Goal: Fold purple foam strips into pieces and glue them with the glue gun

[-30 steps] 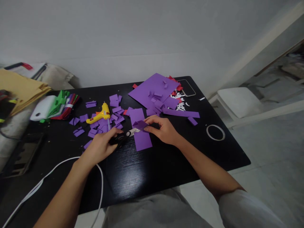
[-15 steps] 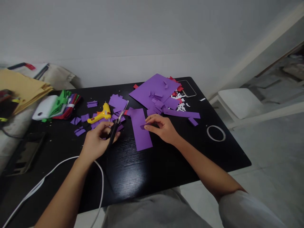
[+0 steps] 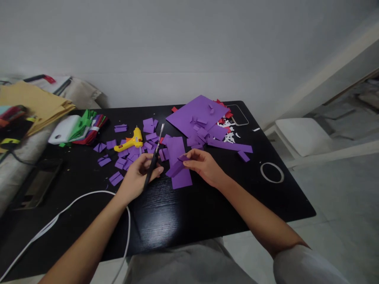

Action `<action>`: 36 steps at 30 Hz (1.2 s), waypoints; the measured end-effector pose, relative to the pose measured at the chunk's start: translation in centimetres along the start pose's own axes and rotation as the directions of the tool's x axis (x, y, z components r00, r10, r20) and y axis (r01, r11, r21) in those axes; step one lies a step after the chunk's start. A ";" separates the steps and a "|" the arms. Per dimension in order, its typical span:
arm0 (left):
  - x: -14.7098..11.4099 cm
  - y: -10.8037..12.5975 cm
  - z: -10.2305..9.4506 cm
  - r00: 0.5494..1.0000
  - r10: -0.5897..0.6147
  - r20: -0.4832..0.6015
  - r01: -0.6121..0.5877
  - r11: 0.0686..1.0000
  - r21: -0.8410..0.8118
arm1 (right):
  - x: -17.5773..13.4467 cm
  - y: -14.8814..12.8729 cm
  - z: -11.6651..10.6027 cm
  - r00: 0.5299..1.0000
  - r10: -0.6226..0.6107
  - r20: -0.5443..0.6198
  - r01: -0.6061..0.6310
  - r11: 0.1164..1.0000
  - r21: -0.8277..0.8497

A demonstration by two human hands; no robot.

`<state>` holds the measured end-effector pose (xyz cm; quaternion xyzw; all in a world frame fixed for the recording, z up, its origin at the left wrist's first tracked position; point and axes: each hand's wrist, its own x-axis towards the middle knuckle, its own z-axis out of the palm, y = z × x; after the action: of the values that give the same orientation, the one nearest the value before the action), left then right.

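My left hand (image 3: 141, 173) is closed around black-handled scissors (image 3: 154, 159), whose metal blades point up and away from me. Between the thumb and fingers of my right hand (image 3: 204, 165) is a small folded purple paper piece (image 3: 176, 167). That piece is held over a longer purple paper strip (image 3: 181, 182) on the black table. Left of the strip, many cut purple paper pieces (image 3: 121, 163) lie around a yellow glue gun (image 3: 130, 142). Beyond my right hand rests a large purple sheet (image 3: 186, 116) with small folded pieces on it.
White paper scraps (image 3: 229, 136) and red scraps (image 3: 227, 114) lie by the large sheet. A bundle of coloured strips (image 3: 89, 128) is at the left, near yellow envelopes (image 3: 44, 104). A white cable (image 3: 74, 203) crosses the black table (image 3: 201, 217). A white stool (image 3: 302, 136) stands at the right.
The purple piece in my right hand now shows more of its length, reaching left across the strip. My left hand with the scissors has shifted right, closer to it. The view has shifted slightly.
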<state>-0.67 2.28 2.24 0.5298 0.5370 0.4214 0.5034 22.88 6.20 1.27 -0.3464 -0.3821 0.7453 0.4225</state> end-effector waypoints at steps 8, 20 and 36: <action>-0.7 -0.5 2.3 0.997 -0.029 -0.067 0.020 0.992 -0.128 | -0.1 0.9 0.6 0.997 0.082 -0.005 -0.081 0.991 0.109; -0.1 0.2 1.2 0.986 0.032 -0.161 -0.051 0.992 -0.112 | -0.6 1.2 0.8 0.994 0.088 0.068 -0.074 0.980 -0.185; -0.3 0.2 -1.9 0.976 0.177 -0.128 -0.114 0.911 0.396 | 0.1 -0.5 0.0 0.989 -0.112 -0.093 0.111 0.994 -0.016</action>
<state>-2.58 2.14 2.69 0.6212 0.6073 0.3853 0.3112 23.07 6.46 1.68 -0.3614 -0.3846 0.7015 0.4789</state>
